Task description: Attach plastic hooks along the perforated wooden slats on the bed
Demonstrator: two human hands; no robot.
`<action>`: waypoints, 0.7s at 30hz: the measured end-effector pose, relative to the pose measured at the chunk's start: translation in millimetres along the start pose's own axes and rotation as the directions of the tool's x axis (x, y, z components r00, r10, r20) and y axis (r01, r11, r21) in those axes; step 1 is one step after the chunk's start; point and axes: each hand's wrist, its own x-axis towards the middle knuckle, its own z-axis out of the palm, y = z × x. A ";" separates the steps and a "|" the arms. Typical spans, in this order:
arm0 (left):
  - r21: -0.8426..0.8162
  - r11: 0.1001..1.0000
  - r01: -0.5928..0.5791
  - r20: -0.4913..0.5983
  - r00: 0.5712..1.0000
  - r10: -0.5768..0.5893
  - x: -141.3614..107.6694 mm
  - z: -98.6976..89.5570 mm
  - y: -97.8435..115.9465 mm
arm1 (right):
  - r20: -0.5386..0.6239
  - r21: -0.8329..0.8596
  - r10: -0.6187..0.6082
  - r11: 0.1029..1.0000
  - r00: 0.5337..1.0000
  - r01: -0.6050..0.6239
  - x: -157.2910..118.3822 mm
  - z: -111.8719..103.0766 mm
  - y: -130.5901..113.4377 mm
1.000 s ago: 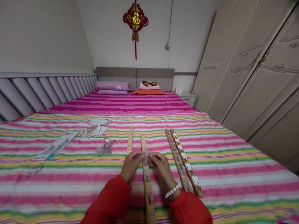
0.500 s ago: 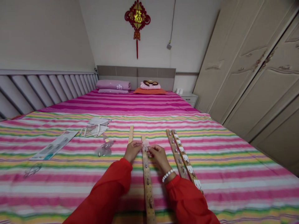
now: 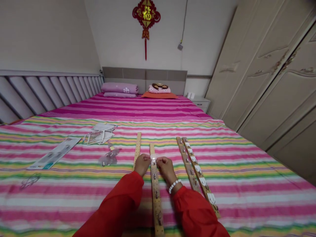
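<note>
A long perforated wooden strip (image 3: pixel 156 204) lies lengthwise between my hands, with several metal hooks along it. Near its far end is a clear hook piece (image 3: pixel 153 159), pinched from both sides. My left hand (image 3: pixel 143 164) closes its fingertips on the left edge of that piece. On the right edge, my right hand (image 3: pixel 166 167) pinches it too, a white bead bracelet on the wrist. Partly behind my left hand lies a bare perforated strip (image 3: pixel 137 144). To the right are a strip with metal hooks (image 3: pixel 187 162) and a strip with white-backed hooks (image 3: pixel 200 177).
At left on the striped bed cover lie crumpled clear plastic (image 3: pixel 110 156), flat packets (image 3: pixel 100 134), a long hook package (image 3: pixel 55 153) and a thin wire-like item (image 3: pixel 30 180). Folded bedding (image 3: pixel 119 88) sits by the headboard (image 3: pixel 133 75); a wardrobe (image 3: pixel 261 72) stands right.
The clear piece now sits slightly lower and flatter against the strip, and both hands have shifted a little toward me. The view has moved slightly.
</note>
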 end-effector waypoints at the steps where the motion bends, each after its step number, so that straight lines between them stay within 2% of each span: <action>1: 0.011 1.000 -0.002 0.000 1.000 0.002 0.8 0.0 -1.4 | 0.001 -0.005 0.003 1.000 1.000 -0.003 0.0 -0.1 0.7; 11: 0.124 0.992 -0.037 -0.009 0.999 0.038 -1.1 0.9 -7.1 | -0.008 -0.015 0.012 1.000 1.000 -0.012 2.7 0.4 9.2; 21: 0.083 0.996 -0.026 -0.114 0.993 0.035 -6.3 8.5 -9.0 | -0.032 -0.007 0.010 1.000 0.999 -0.010 7.2 1.4 18.2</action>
